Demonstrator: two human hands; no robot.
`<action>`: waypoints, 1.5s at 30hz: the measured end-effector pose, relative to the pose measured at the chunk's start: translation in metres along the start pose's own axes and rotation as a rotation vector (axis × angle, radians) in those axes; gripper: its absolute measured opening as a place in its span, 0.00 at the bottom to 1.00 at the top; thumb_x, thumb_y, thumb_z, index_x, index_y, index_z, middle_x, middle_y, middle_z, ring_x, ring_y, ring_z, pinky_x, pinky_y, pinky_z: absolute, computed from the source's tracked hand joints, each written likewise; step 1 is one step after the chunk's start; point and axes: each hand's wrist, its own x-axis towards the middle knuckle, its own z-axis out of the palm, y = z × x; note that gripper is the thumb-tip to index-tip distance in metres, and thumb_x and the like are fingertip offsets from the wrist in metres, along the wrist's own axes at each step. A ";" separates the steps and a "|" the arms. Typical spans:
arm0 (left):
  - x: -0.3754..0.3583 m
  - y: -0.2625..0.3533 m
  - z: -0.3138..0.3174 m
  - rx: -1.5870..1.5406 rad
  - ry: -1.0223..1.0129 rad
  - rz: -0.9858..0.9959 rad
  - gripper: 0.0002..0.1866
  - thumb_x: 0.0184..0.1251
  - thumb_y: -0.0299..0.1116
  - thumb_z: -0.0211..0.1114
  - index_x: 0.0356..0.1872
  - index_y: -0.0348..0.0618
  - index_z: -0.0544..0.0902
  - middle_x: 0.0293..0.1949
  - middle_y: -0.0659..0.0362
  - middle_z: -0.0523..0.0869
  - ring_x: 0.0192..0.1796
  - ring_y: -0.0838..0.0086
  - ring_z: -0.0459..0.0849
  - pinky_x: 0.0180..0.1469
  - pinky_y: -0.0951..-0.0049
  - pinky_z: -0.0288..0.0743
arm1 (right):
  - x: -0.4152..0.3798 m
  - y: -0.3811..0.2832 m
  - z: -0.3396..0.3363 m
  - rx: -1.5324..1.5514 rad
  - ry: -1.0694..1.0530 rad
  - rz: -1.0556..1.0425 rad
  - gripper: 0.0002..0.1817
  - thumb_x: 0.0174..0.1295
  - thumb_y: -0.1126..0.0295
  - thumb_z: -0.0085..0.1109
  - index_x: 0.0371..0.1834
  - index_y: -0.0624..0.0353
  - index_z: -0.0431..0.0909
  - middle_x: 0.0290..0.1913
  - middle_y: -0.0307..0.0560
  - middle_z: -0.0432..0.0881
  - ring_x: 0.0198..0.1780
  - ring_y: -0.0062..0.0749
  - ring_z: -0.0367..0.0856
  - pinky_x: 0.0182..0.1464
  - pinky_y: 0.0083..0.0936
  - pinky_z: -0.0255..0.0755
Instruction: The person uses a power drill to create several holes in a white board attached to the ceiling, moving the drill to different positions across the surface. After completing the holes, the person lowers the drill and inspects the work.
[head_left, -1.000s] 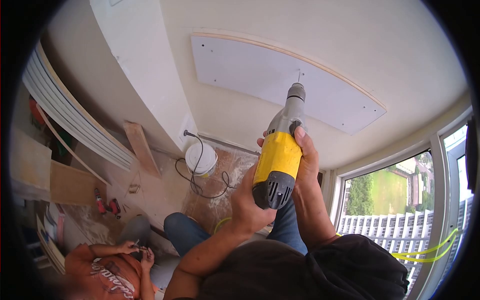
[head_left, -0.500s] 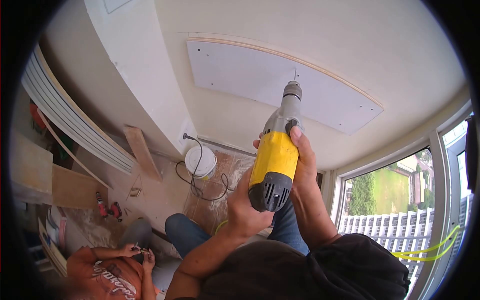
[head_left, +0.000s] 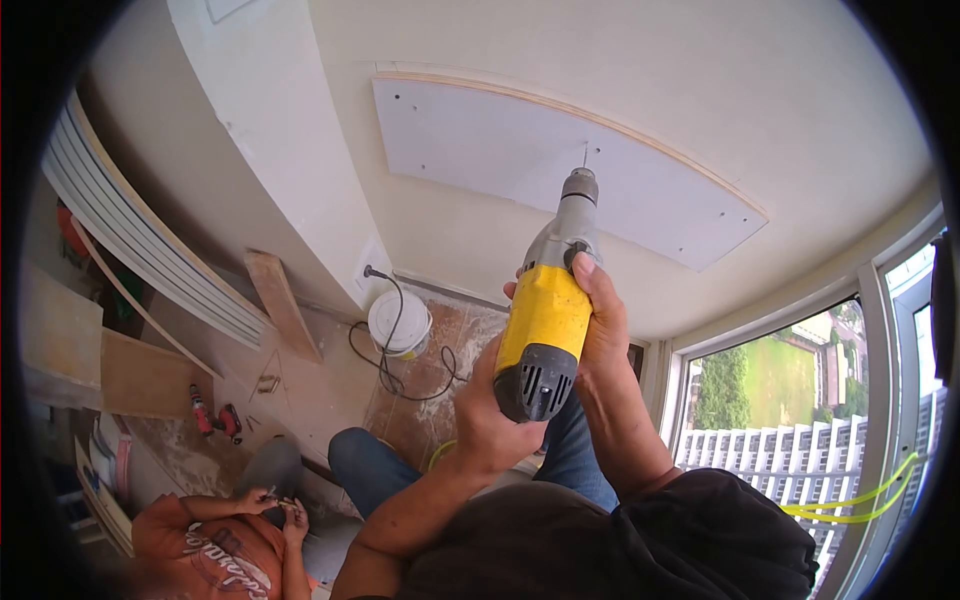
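Observation:
A yellow and grey power drill (head_left: 545,315) is held up in front of me, its bit tip right at the face of a white board (head_left: 470,135) on the wall. My left hand (head_left: 488,415) wraps the lower left side of the drill, by its black vented end. On the other side my right hand (head_left: 603,315) grips the body, thumb beside the black part near the grey housing. Some of my fingers are hidden behind the tool. Small dark holes dot the board.
A corded plug sits in a wall outlet (head_left: 367,272) above a white bucket (head_left: 400,322). At lower left a person in an orange shirt (head_left: 215,545) handles something small. Red drills (head_left: 215,415) lie on the floor near boards; a window (head_left: 780,370) stands right.
The drill and both my hands have shifted slightly left and down, and the bit tip has moved a little left on the board. My grip looks the same.

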 end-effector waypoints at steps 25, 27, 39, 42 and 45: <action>0.001 -0.002 -0.006 0.045 -0.039 0.025 0.42 0.54 0.27 0.83 0.72 0.33 0.74 0.53 0.43 0.91 0.53 0.56 0.94 0.55 0.63 0.87 | -0.001 0.000 0.000 -0.011 -0.021 -0.012 0.38 0.68 0.43 0.65 0.64 0.69 0.73 0.47 0.60 0.85 0.51 0.51 0.91 0.49 0.43 0.89; 0.002 -0.002 -0.002 0.036 -0.027 0.024 0.41 0.55 0.28 0.83 0.71 0.33 0.74 0.52 0.43 0.90 0.52 0.56 0.93 0.55 0.62 0.86 | 0.000 -0.001 -0.002 -0.013 0.010 -0.023 0.39 0.68 0.42 0.65 0.64 0.70 0.73 0.48 0.60 0.85 0.51 0.52 0.91 0.49 0.43 0.89; -0.004 0.002 -0.001 -0.010 -0.003 -0.184 0.44 0.57 0.33 0.77 0.76 0.40 0.68 0.56 0.38 0.88 0.57 0.39 0.88 0.57 0.48 0.84 | 0.019 0.002 -0.034 -0.127 0.000 -0.043 0.44 0.76 0.40 0.57 0.79 0.68 0.63 0.63 0.68 0.82 0.65 0.57 0.85 0.51 0.45 0.91; -0.003 0.000 0.002 0.018 -0.034 -0.205 0.47 0.54 0.30 0.78 0.78 0.37 0.66 0.54 0.38 0.88 0.55 0.40 0.89 0.57 0.51 0.84 | 0.022 0.001 -0.034 -0.144 -0.005 -0.031 0.43 0.77 0.41 0.56 0.81 0.65 0.63 0.66 0.68 0.80 0.67 0.55 0.84 0.53 0.43 0.90; -0.001 -0.003 0.004 0.031 -0.064 -0.241 0.49 0.52 0.28 0.78 0.78 0.34 0.64 0.53 0.37 0.88 0.55 0.41 0.89 0.59 0.52 0.83 | 0.022 -0.002 -0.032 -0.122 0.071 -0.018 0.40 0.79 0.43 0.55 0.82 0.62 0.62 0.68 0.69 0.78 0.69 0.55 0.82 0.61 0.43 0.86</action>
